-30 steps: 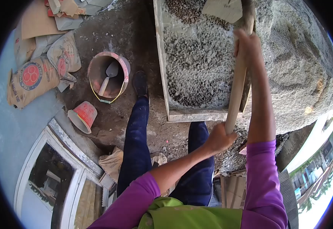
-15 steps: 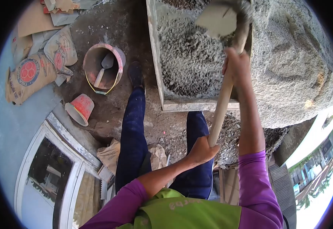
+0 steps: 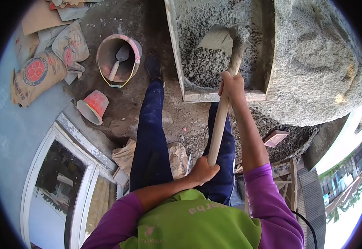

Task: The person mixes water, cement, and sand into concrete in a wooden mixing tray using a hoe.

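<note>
A hoe [image 3: 219, 128] with a long wooden handle slants up and away from me over a mixing box [image 3: 214, 96]. My left hand [image 3: 205, 171] is wrapped round the handle's near end, just in front of my body. Farther up the shaft, my right hand [image 3: 233, 88] grips it over the box's near edge. The broad hoe blade [image 3: 217, 40] rests at the wet grey concrete mix [image 3: 201, 66], its lower edge against the gravelly mass. Mortar coats the joint between blade and handle.
A large pile of grey sand [image 3: 314, 74] borders the box on the right. To the left stand a bucket [image 3: 137, 47] holding a trowel [image 3: 122, 54] and a tipped red bucket [image 3: 96, 103]. Cement bags [image 3: 44, 74] lie by the wall. A pinkish rectangular piece [image 3: 276, 138] sits on gravel.
The hoe has come down and towards me, its blade moving from the box's upper right into the mix further left. Both hands have moved left with it, the right one also nearer my body.
</note>
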